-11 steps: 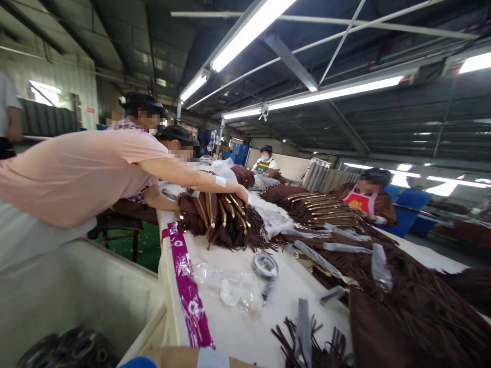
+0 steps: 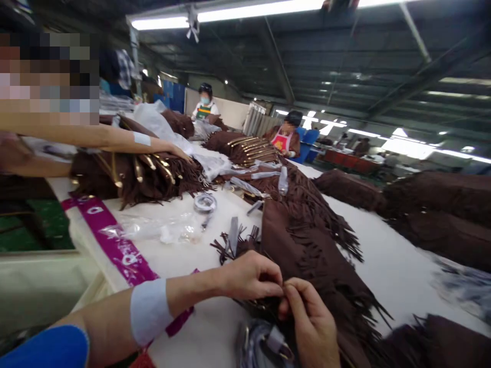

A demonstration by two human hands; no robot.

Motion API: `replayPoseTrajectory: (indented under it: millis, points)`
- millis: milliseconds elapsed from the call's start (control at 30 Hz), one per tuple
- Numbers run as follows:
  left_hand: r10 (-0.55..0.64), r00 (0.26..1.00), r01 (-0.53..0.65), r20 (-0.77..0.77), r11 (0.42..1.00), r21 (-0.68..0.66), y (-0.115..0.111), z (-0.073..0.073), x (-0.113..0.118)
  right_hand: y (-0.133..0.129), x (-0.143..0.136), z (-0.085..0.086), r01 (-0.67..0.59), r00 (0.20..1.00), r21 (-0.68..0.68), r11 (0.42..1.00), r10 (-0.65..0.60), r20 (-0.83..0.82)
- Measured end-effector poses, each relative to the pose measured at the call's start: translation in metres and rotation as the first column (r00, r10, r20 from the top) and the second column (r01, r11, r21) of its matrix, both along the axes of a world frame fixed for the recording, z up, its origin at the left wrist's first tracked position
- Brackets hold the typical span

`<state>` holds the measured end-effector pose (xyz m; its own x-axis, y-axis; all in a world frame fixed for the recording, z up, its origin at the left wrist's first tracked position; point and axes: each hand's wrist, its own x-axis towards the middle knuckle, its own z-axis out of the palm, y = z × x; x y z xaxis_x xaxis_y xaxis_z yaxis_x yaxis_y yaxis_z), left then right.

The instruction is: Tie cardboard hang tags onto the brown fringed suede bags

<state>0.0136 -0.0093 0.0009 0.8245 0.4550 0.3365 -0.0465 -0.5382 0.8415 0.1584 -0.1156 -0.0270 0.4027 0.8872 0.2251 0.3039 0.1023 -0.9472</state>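
Observation:
In the head view, my left hand (image 2: 251,276) reaches in from the left, its thumb and fingertips pinched together. Meeting it fingertip to fingertip is my right hand (image 2: 311,319), also pinched. What sits between the fingertips is too small to make out. Directly behind and under the hands lies dark brown fringed material (image 2: 299,250), spread along the table. Just below my hands rests a coiled grey strap (image 2: 264,345) with a metal fitting, blurred. Loose brown fringe strips with a grey wrapped piece (image 2: 233,236) lie beyond my left hand.
At left, a co-worker's arm (image 2: 115,137) reaches over a brown fringed stack (image 2: 153,171) with gold zippers. On the white table (image 2: 215,322) are clear plastic (image 2: 164,227), a grey coil (image 2: 205,203) and purple tape (image 2: 111,237). More brown stacks (image 2: 441,204) lie right.
My view has swung right and down. Both my hands have come into view, fingertips together over the brown material. The co-worker at left still reaches over the fringed stack.

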Motion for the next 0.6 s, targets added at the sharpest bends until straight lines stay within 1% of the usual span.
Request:
replayPoseTrajectory:
  millis: [67,167,300,467,600]
  points:
    - [0.035,0.999,-0.033,-0.024,0.997,0.062,0.0012,0.0025,0.0000,-0.0015,-0.0029,0.0028,-0.010,0.998,0.030,0.999,0.011,-0.059]
    - [0.086,0.996,-0.084,-0.018,0.992,0.099,-0.0007,0.0055,-0.0008,0.0022,-0.0059,0.0040,-0.003,0.991,0.032,0.999,0.008,-0.136]
    - [0.090,0.996,-0.087,-0.023,0.989,0.117,-0.0034,0.0074,-0.0010,0.0012,-0.0045,0.0043,-0.008,0.980,0.021,1.000,0.012,-0.199]
    - [0.108,0.993,-0.102,-0.043,0.988,0.119,-0.0038,0.0098,-0.0015,0.0004,-0.0046,0.0062,0.026,0.991,0.003,1.000,-0.025,-0.135]
    - [0.130,0.990,-0.120,-0.057,0.981,0.152,-0.0048,0.0103,-0.0013,0.0015,-0.0034,0.0014,0.015,0.999,0.032,0.999,-0.013,-0.049]
